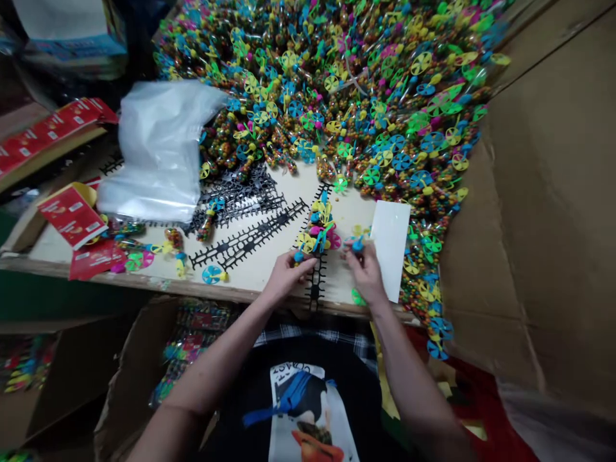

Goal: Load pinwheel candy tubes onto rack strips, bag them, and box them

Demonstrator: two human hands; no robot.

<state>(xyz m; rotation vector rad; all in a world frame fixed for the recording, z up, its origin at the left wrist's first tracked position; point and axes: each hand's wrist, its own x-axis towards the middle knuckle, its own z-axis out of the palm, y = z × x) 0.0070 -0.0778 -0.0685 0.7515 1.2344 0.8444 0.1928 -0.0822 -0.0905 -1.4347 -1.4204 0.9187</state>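
Observation:
A black toothed plastic strip (315,290) lies on the table in front of me, with several colourful fan-topped toys (320,224) set along its upper part. My left hand (287,274) is at the strip's left edge, its fingers closed around the blue end of one of these toys. To the right of the strip, my right hand (366,273) pinches a fan toy (357,245) with a blue part and a blurred yellow wheel. A white card (392,250) lies just right of that hand.
A large heap of candy-filled fan toys (337,83) covers the back and right. More black strips (248,234), clear plastic bags (156,147) and red printed cards (72,215) lie left. A cardboard wall (529,192) borders the right; an open carton (139,366) stands below the table.

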